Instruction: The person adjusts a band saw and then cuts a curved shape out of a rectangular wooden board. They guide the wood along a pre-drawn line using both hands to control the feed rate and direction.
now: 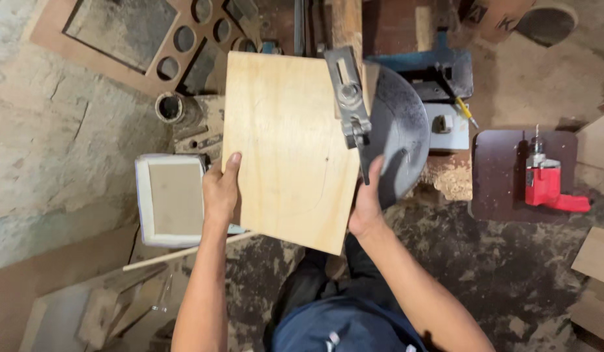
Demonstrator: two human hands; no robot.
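A pale square plywood board (286, 146) lies flat on the round grey table of a saw machine (403, 127). My left hand (220, 192) grips the board's left edge, thumb on top. My right hand (367, 205) holds its right edge near the lower corner, fingers against the grey table. A grey metal blade guide arm (347, 98) reaches down over the board's right edge. A faint curved pencil line shows on the board.
A white-rimmed square box (170, 199) sits left of my left hand. A red power drill (546, 182) rests on a dark board at right. A brown panel with round cutouts (165, 45) lies at top left. Sawdust is piled by the machine (452, 179).
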